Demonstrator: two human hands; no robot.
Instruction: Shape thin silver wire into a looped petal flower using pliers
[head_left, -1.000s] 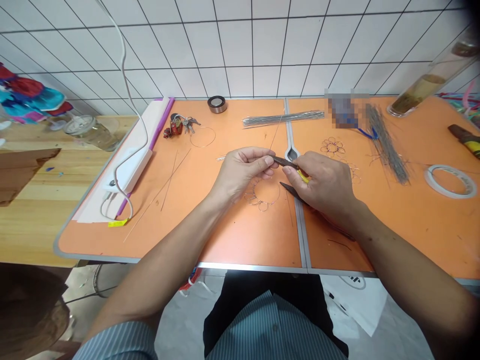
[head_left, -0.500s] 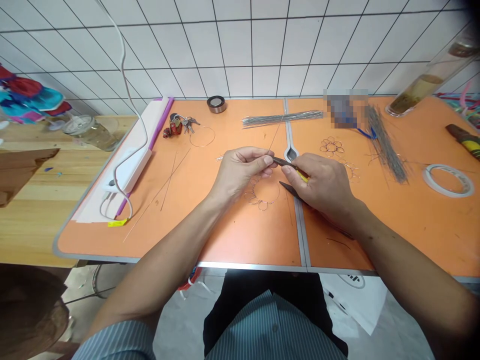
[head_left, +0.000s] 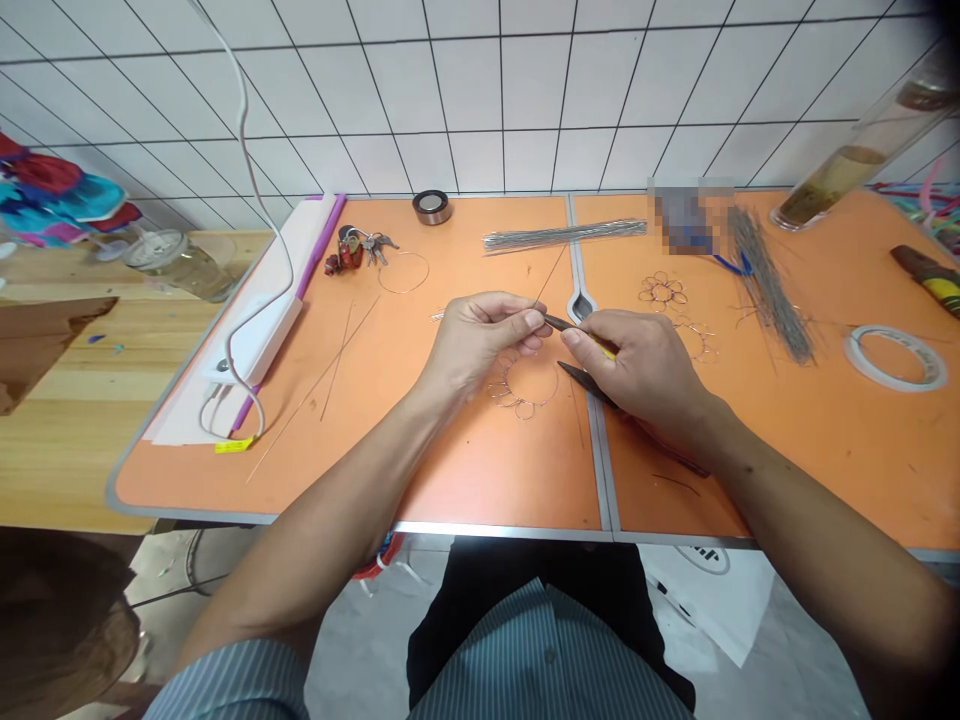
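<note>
My left hand (head_left: 487, 335) pinches a thin wire (head_left: 553, 275) between thumb and fingertips, its free end slanting up to the right. My right hand (head_left: 637, 355) is wrapped round pliers (head_left: 604, 350) with a yellow grip, and their dark jaws meet the wire at my left fingertips. Under my hands a flower-shaped wire ring (head_left: 525, 404) with small loops lies on the orange table (head_left: 480, 480). A second tool with dark blades (head_left: 581, 380) rests beneath my right hand, its handles partly hidden.
A bundle of straight wires (head_left: 566, 236) lies at the back, another bundle (head_left: 772, 290) at right. Small wire flowers (head_left: 663, 290), a white tape ring (head_left: 896, 358), a dark tape roll (head_left: 432, 207), keys (head_left: 375, 245) and a power strip (head_left: 262, 345) are around. A glass bottle (head_left: 829, 190) stands back right.
The wire's free end has tipped slightly to the right. Both hands keep nearly the same place and hold.
</note>
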